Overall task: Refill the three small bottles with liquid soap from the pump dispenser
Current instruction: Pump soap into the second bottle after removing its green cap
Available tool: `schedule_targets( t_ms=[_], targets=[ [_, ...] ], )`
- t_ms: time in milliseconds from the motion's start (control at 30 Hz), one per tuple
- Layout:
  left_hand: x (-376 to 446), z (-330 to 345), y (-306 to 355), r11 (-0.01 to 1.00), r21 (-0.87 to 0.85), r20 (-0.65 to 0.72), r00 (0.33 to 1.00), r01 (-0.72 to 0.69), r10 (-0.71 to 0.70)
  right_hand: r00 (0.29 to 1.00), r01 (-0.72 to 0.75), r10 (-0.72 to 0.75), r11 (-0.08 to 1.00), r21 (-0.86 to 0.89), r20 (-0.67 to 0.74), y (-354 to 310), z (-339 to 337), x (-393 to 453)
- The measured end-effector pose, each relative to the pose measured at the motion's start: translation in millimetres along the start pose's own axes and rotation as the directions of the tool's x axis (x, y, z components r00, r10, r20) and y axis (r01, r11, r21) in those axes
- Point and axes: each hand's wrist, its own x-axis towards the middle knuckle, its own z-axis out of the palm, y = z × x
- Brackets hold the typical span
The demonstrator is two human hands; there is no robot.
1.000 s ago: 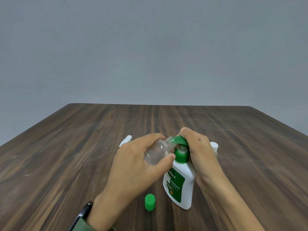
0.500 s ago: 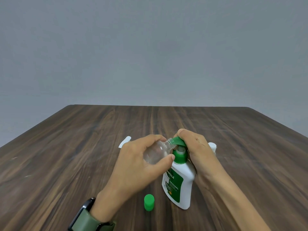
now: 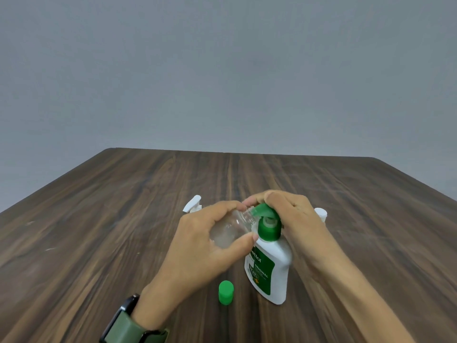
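Note:
A white pump dispenser (image 3: 272,266) with a green label and green pump head (image 3: 265,211) stands near the table's front. My left hand (image 3: 202,243) grips a small clear bottle (image 3: 230,230), tilted on its side with its open neck at the pump's nozzle. My right hand (image 3: 294,219) curls over the top of the pump head and presses on it. A loose green cap (image 3: 226,292) stands on the table in front of the dispenser. Two more small bottles show only their white tops: one (image 3: 193,205) behind my left hand, one (image 3: 320,214) behind my right.
The dark wooden table (image 3: 99,231) stretches back to a plain grey wall. A green-strapped watch (image 3: 128,325) sits on my left wrist.
The pump head has dipped slightly under my right hand. Both hands and the clear bottle stay in nearly the same place; my view has shifted a little.

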Motion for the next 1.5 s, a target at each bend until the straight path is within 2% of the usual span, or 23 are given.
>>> schedule_targets(
  t_ms=[100, 267, 333, 433, 567, 667, 767, 933, 1067, 1233, 1300, 1367, 1500],
  targets=[
    [-3.0, 1.4, -1.1, 1.0, -0.002, -0.007, 1.0, 0.001, -0.001, 0.999, 0.023, -0.027, 0.996, -0.082, -0.043, 1.6, 2.2, -4.6],
    [-1.2, 4.0, -0.6, 1.0, 0.004, -0.042, 0.999, 0.004, -0.004, 0.991, 0.05, -0.088, 0.947, -0.318, -0.103, -4.2, -2.0, -1.5],
    [-2.3, 4.6, -2.5, 1.0, 0.027, -0.046, 0.999, 0.007, -0.005, 0.986, 0.042, -0.093, 0.941, -0.337, -0.136, -4.8, -0.3, -4.7],
    [-2.9, 4.3, -2.0, 0.999, -0.031, -0.065, 0.997, 0.037, -0.039, 0.992, 0.031, -0.074, 0.923, -0.382, -0.098, -9.7, -3.0, -1.7],
    [-4.0, 4.0, -2.5, 1.0, 0.014, -0.047, 0.999, 0.013, -0.013, 0.993, 0.024, -0.069, 0.912, -0.409, -0.096, -12.5, -0.8, -1.1],
    [-6.0, 4.1, -0.9, 0.999, -0.024, -0.059, 0.998, 0.037, -0.038, 0.996, 0.008, -0.049, 0.893, -0.449, -0.08, -17.8, -0.3, 0.6],
    [-5.3, 4.1, 3.0, 1.0, -0.015, -0.06, 0.998, 0.004, -0.005, 0.993, -0.025, -0.038, 0.858, -0.512, -0.112, -25.6, -0.2, 6.5],
    [-10.4, 7.1, 2.2, 0.998, -0.051, -0.073, 0.997, 0.028, -0.032, 0.992, -0.07, 0.0, 0.837, -0.543, -0.127, -21.0, 5.2, 6.3],
    [-11.5, 9.6, 1.0, 0.998, -0.027, -0.044, 0.998, 0.051, -0.053, 0.996, -0.076, 0.041, 0.851, -0.52, -0.077, -17.5, 7.5, 4.6],
    [-6.9, 6.8, 5.3, 0.997, 0.077, -0.072, 0.997, 0.028, -0.022, 0.996, -0.01, -0.04, 0.829, -0.56, -0.077, -18.3, 3.8, 8.4],
    [-6.6, 7.6, 5.4, 0.993, 0.117, -0.058, 0.998, 0.033, -0.027, 0.996, -0.041, -0.011, 0.84, -0.541, -0.093, -16.3, 4.7, 8.1],
    [-6.7, 8.9, 7.3, 0.995, 0.084, -0.064, 0.996, 0.062, -0.056, 0.996, -0.062, 0.021, 0.846, -0.529, -0.084, -16.4, 3.5, 11.3],
    [-6.3, 7.9, 7.5, 0.993, 0.108, -0.064, 0.997, 0.042, -0.036, 0.996, -0.045, -0.004, 0.857, -0.513, -0.092, -17.4, 4.4, 7.6]
  ],
)
